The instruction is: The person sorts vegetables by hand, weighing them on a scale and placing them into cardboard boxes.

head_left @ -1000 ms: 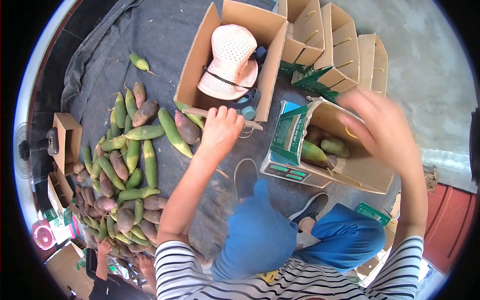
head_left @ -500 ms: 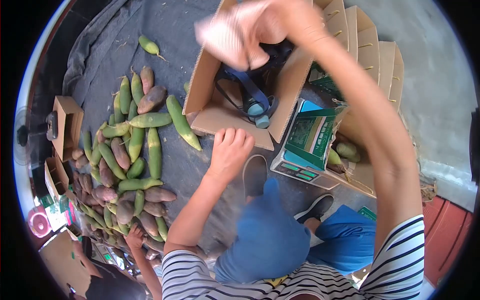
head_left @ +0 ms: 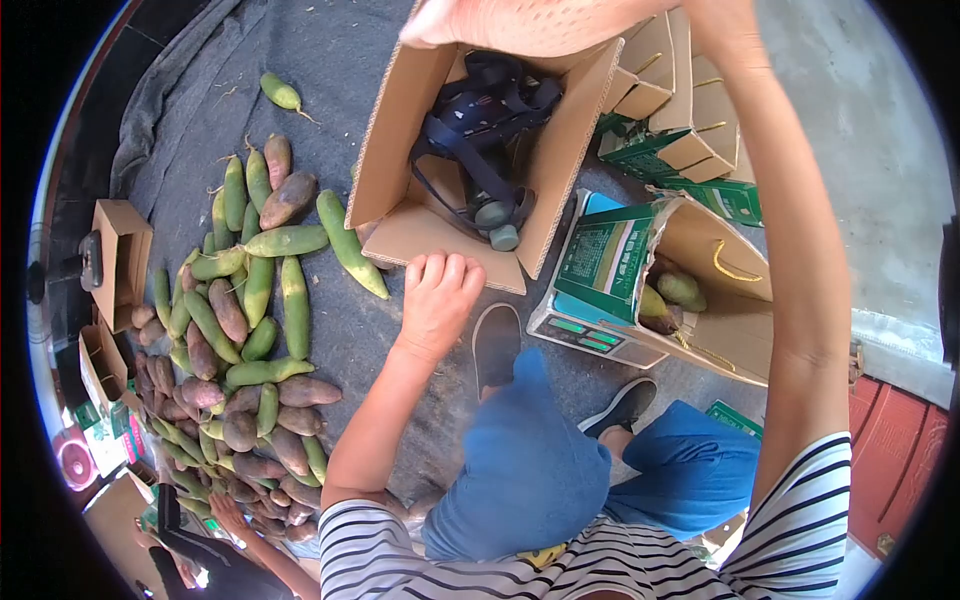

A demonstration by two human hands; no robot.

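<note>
My left hand [head_left: 440, 300] has its fingers curled over the near flap of an open cardboard box [head_left: 565, 215]. Inside this box lie a dark blue bag [head_left: 480, 120] with straps and a pale blue-green round-ended object [head_left: 503, 236]. My right hand [head_left: 545, 22] is over the far edge of the box, close to the camera; the frame's top cuts it off, so its grip is hidden. Right of the box, a green and brown carton [head_left: 610, 262] with several radishes [head_left: 682, 290] in it stands on a digital scale [head_left: 572, 332].
A large pile of green and reddish radishes [head_left: 295, 308] covers the dark ground sheet [head_left: 330, 90] on the left. Several open cartons [head_left: 700, 140] with yellow cord handles stand at the upper right. Another person's hand [head_left: 228, 515] reaches into the pile at the lower left.
My right hand has moved up, partly out of view. The view has shifted, showing more of the box's inside. My left hand keeps its hold on the flap. The other person's hand moved lower left.
</note>
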